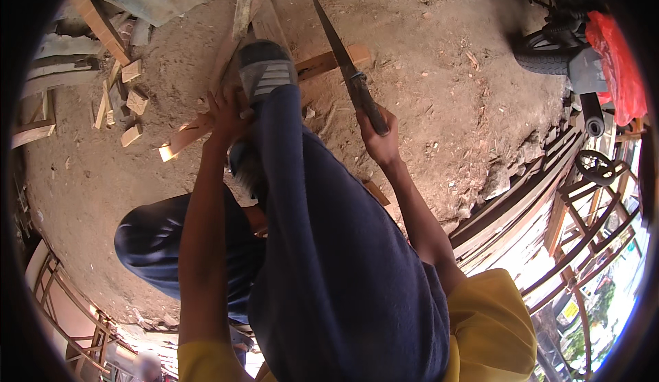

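My right hand grips the dark handle of a long hand saw whose blade runs up and away across a wooden plank. The plank lies slanted on the dirt ground, pinned under my foot in a grey striped shoe. My left hand rests on the plank just left of the shoe, fingers spread over the wood. My leg in dark blue trousers covers the plank's middle part.
Short wood offcuts and boards lie at the upper left on the dirt. A stack of planks and metal frames sit at the right. A motorbike wheel and red plastic are at the upper right.
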{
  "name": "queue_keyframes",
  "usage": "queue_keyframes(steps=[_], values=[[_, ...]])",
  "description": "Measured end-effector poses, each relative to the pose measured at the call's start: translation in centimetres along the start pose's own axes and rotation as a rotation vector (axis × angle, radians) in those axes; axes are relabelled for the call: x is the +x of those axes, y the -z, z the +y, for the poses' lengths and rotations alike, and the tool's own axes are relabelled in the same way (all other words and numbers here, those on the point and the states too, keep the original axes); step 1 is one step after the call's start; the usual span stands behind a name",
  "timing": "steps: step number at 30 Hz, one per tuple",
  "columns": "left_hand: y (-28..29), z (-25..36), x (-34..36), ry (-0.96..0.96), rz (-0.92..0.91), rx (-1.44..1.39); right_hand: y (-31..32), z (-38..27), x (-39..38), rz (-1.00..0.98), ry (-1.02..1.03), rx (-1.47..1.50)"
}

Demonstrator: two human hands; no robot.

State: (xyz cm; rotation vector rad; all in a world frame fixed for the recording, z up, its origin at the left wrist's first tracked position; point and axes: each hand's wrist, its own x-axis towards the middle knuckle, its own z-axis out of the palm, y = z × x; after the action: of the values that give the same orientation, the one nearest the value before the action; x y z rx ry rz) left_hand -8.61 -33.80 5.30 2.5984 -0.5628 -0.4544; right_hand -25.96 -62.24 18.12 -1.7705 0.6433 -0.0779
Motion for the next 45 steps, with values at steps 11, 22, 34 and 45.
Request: queue_keyframes(steps=[11,22,34,45], values=[[0.6,-2.0,-0.5,-0.028,0.071,0.117,0.7,0.4,-3.2,-0.056,0.091,-0.096],[0.5,-2.7,-0.4,-0.004,0.005,0.172,3.6,5.1,-12.5,-0.101,0.026,-0.176],[21.0,22.6,-9.4,-0.562,0.048,-1.574,2.3,-1.7,-3.5,-0.057,-0.09,-0.081],[30.3,25.7,-13.5,-0.758,-0.404,-1.389,4.6,-10.7,-7.5,-0.072,-0.276,-0.112]])
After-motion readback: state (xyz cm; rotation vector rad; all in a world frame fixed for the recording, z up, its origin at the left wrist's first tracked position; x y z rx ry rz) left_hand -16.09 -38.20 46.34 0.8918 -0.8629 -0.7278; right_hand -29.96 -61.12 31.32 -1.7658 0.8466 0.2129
